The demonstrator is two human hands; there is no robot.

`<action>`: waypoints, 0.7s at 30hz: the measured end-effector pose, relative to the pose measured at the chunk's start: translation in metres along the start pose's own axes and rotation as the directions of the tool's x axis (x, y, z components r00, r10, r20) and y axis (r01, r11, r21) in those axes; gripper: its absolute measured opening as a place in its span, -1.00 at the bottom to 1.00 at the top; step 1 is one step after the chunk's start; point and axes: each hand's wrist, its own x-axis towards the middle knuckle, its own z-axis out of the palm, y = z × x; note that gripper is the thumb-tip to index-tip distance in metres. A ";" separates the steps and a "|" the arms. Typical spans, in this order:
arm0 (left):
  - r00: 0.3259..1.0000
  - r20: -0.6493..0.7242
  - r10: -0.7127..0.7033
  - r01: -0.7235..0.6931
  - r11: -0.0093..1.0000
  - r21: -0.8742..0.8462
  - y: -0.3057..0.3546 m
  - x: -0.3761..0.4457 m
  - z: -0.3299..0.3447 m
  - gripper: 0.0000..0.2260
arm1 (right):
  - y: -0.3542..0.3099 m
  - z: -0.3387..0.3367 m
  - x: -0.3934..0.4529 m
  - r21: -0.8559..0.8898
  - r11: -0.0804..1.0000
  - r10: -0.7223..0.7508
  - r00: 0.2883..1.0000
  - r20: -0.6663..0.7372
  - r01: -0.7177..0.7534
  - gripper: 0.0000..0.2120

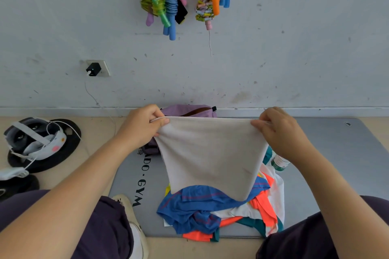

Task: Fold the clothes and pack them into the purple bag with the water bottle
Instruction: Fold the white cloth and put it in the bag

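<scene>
Head view shows the left hand (143,126) and the right hand (280,130) each pinching a top corner of a white cloth (210,153), held up and stretched over the gray mat (336,164). Its lower edge hangs just above the heap of clothes (210,212). The purple bag (189,110) sits behind the cloth near the wall, its zip open; the water bottle (279,163) peeks out under the right wrist. To fold well, I would keep the top edge taut and level, lower it onto bare mat beside the heap, and bring corner to corner so the edges line up before creasing.
</scene>
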 end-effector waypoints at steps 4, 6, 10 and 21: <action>0.994 -0.108 0.009 0.012 0.982 0.189 -0.001 -0.001 -0.003 -0.71 | 0.005 -0.005 -0.002 0.063 0.996 0.059 0.998 0.022 -0.060 -0.68; 0.990 -0.138 0.019 0.006 0.984 0.178 -0.001 -0.002 -0.004 -0.75 | 0.003 -0.005 -0.004 0.099 0.995 0.035 0.999 -0.004 -0.035 -0.73; 0.990 -0.086 -0.115 0.101 0.983 -0.152 0.003 0.000 -0.004 -0.85 | 0.000 -0.007 -0.004 0.379 0.914 0.128 0.990 0.061 -0.142 -0.85; 0.943 -0.205 -0.264 0.155 0.890 -0.429 0.014 -0.002 -0.006 -0.75 | -0.011 -0.012 -0.006 0.566 0.773 0.314 0.948 0.048 -0.285 -0.82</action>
